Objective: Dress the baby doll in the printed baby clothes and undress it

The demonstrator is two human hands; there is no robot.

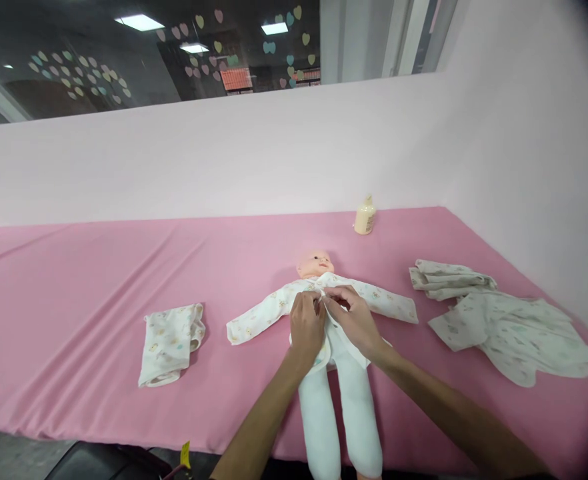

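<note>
A baby doll [316,265] lies on its back on the pink-covered table, its head toward the wall. It wears a white printed baby jacket [269,312] with the sleeves spread wide, and white leggings [321,427]. At the chest, my left hand [307,323] pinches the front edge of the jacket. Close beside it, my right hand [353,317] pinches the same opening, thumb and forefinger together. The fingertips of both hands nearly meet just below the collar. Whatever fastening lies between them is too small to make out.
Folded printed cloth [170,347] lies to the left on the pink cover [89,300]. More baby clothes [514,327] lie loosely at the right. A cream pump bottle [365,215] stands near the wall. A black chair [107,461] sits below the table's front edge.
</note>
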